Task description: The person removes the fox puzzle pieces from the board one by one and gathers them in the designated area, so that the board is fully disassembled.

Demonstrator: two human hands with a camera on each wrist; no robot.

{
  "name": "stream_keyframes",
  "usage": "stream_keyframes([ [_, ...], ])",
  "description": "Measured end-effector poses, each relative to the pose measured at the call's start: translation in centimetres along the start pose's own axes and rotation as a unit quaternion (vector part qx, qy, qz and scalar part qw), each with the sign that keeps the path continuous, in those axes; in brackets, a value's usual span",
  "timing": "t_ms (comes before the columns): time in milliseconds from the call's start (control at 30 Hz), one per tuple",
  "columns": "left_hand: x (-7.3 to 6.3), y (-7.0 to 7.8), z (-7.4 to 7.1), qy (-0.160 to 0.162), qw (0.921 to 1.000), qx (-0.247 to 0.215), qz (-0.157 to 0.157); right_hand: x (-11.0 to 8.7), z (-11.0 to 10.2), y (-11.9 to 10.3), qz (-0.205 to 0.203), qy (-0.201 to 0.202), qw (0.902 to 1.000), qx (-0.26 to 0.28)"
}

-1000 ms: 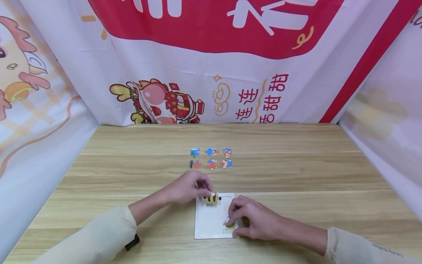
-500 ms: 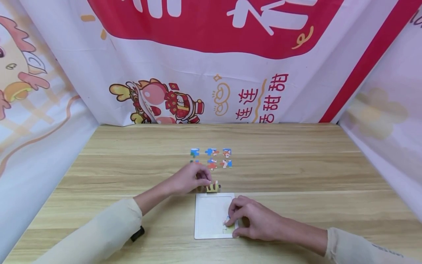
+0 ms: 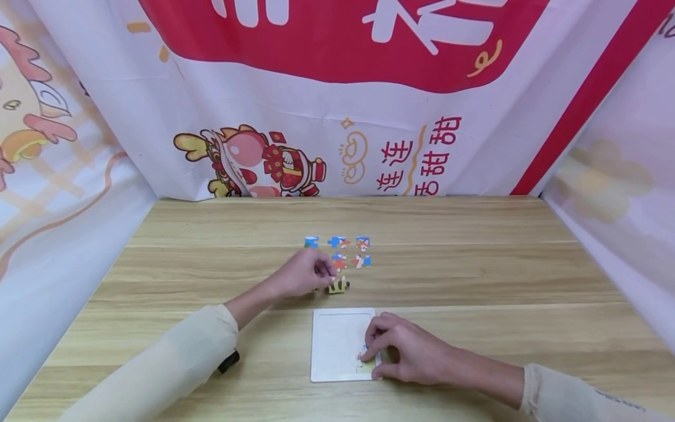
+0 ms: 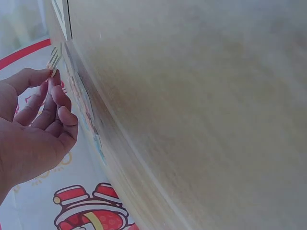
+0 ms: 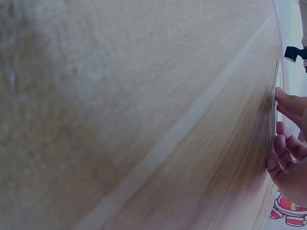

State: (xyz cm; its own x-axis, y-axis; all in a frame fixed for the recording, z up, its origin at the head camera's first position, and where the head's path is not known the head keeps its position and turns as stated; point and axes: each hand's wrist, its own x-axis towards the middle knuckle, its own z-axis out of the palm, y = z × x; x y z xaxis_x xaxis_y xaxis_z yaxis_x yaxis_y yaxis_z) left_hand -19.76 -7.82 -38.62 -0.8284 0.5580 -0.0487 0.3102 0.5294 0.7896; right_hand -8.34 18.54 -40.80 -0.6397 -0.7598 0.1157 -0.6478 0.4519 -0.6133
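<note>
Between thumb and fingertips my left hand [image 3: 306, 273] pinches a yellow jigsaw piece [image 3: 339, 286] with dark stripes, above the table behind the puzzle tray. The left wrist view shows this jigsaw piece [image 4: 54, 59] edge-on at the fingertips. My right hand [image 3: 408, 347] grips the right side of the white puzzle tray [image 3: 315, 351] with bent fingers. Under its fingers, jigsaw pieces [image 3: 364, 368] lie in the tray's near right corner, partly covered. In the right wrist view the right hand [image 5: 290, 143] rests along the edge of the thin tray [image 5: 274, 110].
Behind the tray, loose jigsaw pieces [image 3: 362, 261] lie in two rows, and my left hand hides part of the left end. Printed cloth [image 3: 337, 99] walls the wooden table [image 3: 474, 258] at the back and both sides. A black strap piece [image 3: 229, 361] shows below the left sleeve.
My left hand has carried the striped jigsaw piece from over the tray away from me, towards the loose pieces. The right hand stays in place on the tray.
</note>
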Motion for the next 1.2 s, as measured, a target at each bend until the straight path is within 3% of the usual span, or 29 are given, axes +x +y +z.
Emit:
stream_keyframes([
  [300, 1.2, 0.1, 0.5, 0.006, 0.9996, -0.001, -0.026, 0.0, -0.1, -0.1, 0.002, -0.002, 1.0, 0.001],
  [933, 1.6, 0.4, 0.6, 0.002, 0.9992, 0.035, -0.016, 0.0, -0.1, -0.1, 0.0, 0.0, 1.0, 0.005],
  [1200, 1.9, 0.3, 0.5, 0.007, 0.997, 0.076, -0.005, 0.0, -0.1, 0.0, 0.004, -0.001, 1.0, 0.007],
])
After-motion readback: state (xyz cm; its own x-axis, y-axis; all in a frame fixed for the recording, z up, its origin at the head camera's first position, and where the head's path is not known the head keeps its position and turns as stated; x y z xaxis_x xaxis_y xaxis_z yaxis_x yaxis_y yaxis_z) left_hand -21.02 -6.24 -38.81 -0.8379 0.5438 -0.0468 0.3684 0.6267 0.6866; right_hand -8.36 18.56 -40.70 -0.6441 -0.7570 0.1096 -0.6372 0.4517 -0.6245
